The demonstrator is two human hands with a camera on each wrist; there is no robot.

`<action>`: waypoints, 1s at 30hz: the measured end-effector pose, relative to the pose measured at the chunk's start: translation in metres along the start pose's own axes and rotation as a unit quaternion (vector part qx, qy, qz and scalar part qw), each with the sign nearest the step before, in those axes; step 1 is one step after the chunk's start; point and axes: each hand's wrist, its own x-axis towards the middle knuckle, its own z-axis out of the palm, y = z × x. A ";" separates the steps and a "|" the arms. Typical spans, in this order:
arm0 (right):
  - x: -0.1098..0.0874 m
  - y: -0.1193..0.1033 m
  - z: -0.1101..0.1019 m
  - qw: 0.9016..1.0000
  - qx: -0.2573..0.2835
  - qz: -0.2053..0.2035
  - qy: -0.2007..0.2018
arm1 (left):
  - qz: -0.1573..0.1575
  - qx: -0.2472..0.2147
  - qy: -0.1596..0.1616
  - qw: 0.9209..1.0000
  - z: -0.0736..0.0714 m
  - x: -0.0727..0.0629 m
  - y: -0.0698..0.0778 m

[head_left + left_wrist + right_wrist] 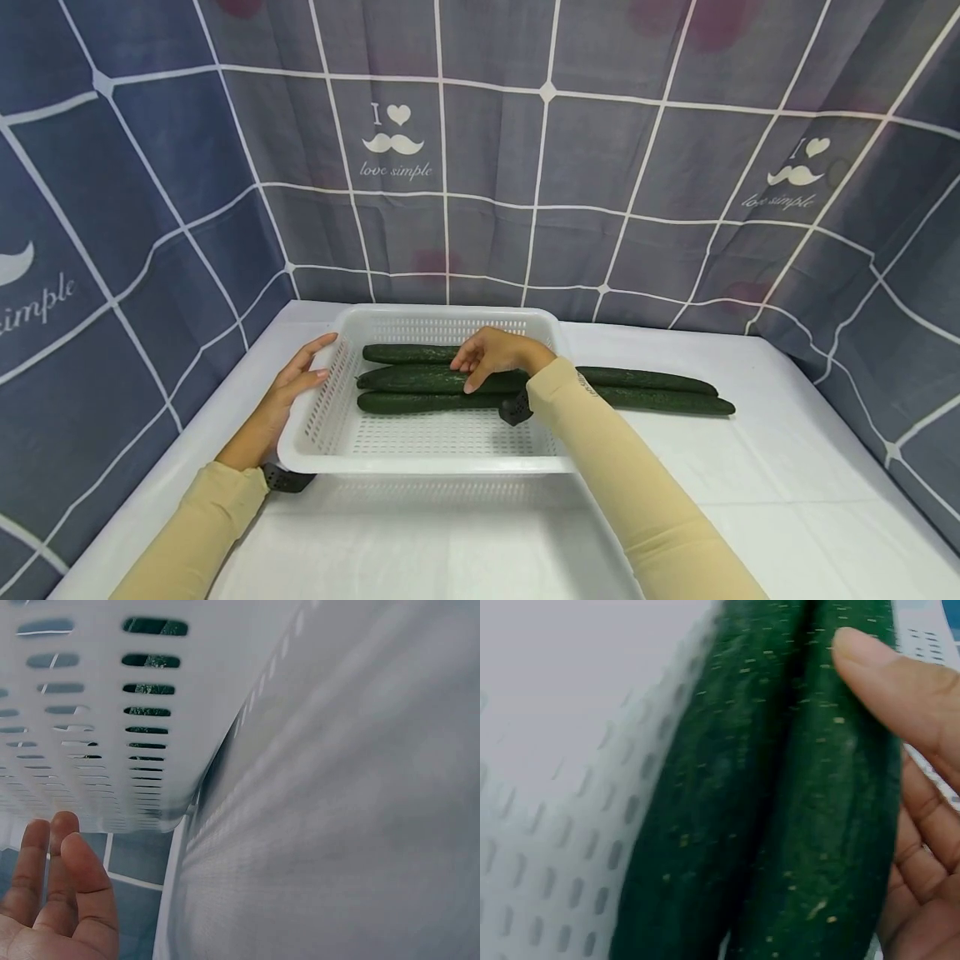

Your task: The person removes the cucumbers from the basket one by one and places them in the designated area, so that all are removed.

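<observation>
A white perforated plastic basket (450, 465) stands on the table, with three dark green cucumbers lying side by side in it. My right hand (495, 352) is over them and holds the middle cucumber (412, 379), thumb on its near side and fingers along the far side. In the right wrist view the thumb (870, 656) lies on that cucumber, right beside the nearest cucumber (697, 802). My left hand (288, 396) is at the basket's left end, fingers extended by the rim. Its fingers (64, 862) appear beside the slotted outer wall (202, 697) in the left wrist view.
Two more cucumbers (652, 381) lie right of the basket on the white tablecloth (750, 483), partly hidden by my right forearm. A grey-blue checked curtain (487, 150) surrounds the table at the back and both sides.
</observation>
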 end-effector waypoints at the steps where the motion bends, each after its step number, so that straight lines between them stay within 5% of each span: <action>1: 0.000 0.000 0.000 1.000 -0.010 -0.004 0.001 | 0.001 0.000 -0.001 1.000 0.000 0.000 0.000; 16: 0.006 -0.006 0.012 0.984 -0.168 0.005 0.053 | 0.007 0.007 -0.001 1.000 -0.004 -0.001 0.000; 30: 0.003 -0.003 0.008 0.992 -0.111 -0.004 0.059 | 0.001 -0.001 -0.001 1.000 -0.003 0.000 -0.001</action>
